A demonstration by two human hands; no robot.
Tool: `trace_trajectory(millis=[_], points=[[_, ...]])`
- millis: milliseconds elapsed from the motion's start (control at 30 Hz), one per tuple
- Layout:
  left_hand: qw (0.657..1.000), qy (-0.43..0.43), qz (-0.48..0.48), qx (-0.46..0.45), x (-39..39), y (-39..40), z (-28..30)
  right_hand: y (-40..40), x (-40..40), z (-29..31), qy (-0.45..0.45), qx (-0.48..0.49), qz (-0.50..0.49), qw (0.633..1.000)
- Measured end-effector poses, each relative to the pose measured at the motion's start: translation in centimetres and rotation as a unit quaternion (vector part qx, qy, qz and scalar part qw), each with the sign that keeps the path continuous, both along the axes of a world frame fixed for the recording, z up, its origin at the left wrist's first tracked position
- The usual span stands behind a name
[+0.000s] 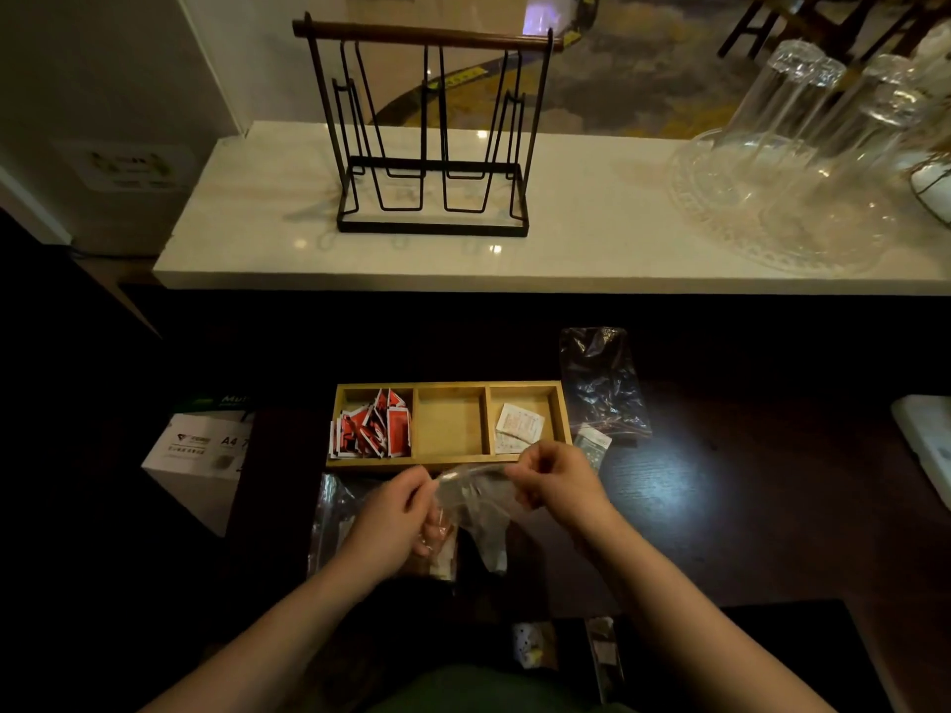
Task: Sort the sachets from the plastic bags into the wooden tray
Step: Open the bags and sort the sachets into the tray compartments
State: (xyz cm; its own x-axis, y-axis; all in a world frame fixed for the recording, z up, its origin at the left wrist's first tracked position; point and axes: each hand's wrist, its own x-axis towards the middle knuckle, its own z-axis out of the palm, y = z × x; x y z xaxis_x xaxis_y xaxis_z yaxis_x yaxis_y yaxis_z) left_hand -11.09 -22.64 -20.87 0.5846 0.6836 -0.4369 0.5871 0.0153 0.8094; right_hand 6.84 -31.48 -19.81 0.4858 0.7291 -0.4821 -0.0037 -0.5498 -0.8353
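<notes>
Your left hand [399, 512] and right hand [558, 478] each grip the clear plastic bag [476, 499] just before the wooden tray [450, 463], red sachets [373, 427] in its left compartment.

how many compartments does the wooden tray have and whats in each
3. The left compartment is packed with red sachets, the middle compartment is bare, and the right compartment holds a few white sachets; its near edge is partly hidden by the right hand.

Head-worn view, forward and down
</notes>
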Motion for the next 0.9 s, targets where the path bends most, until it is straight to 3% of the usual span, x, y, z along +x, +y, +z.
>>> trace_trajectory(millis=[67, 133, 167, 233, 333, 533, 633, 733, 833, 900], points=[[0.992, 0.052, -0.109, 0.028, -0.2, 0.6, 0.5, -0.5, 0.7, 0.2, -0.255, 0.001, 0.113, 0.96], [0.977, 0.085, -0.184, 0.062, 0.2, 1.0, 1.2, -0.7, 0.8, 0.5, -0.472, 0.019, 0.229, 0.851], [0.968, 0.097, -0.211, 0.095, 0.5, 1.3, 1.6, -0.7, 1.0, 0.8, -0.53, 0.035, 0.275, 0.802], [0.94, 0.114, -0.271, 0.171, 0.8, 2.1, 2.3, -0.7, 1.9, 1.5, -0.561, 0.048, 0.318, 0.763], [0.928, 0.102, -0.304, 0.188, 1.5, 2.5, 2.7, -0.6, 2.7, 2.7, -0.556, 0.05, 0.322, 0.764], [0.984, 0.035, -0.165, 0.061, 3.6, 1.8, 2.7, -2.2, -2.1, 4.3, -0.418, 0.124, 0.333, 0.836], [0.989, 0.018, -0.145, -0.013, 3.6, 2.1, 2.9, -2.2, -3.5, 3.0, -0.405, 0.075, 0.323, 0.852], [0.986, 0.004, -0.16, -0.043, 3.4, 1.9, 3.2, -1.6, -3.2, 1.7, -0.447, 0.021, 0.305, 0.841], [0.992, -0.054, -0.023, -0.109, 2.9, 2.3, 2.2, -0.5, -2.2, 2.2, -0.502, 0.094, 0.262, 0.819], [0.983, -0.05, 0.081, -0.157, 2.1, 2.5, 0.8, 0.0, -1.6, 3.8, -0.468, 0.155, 0.225, 0.84]])
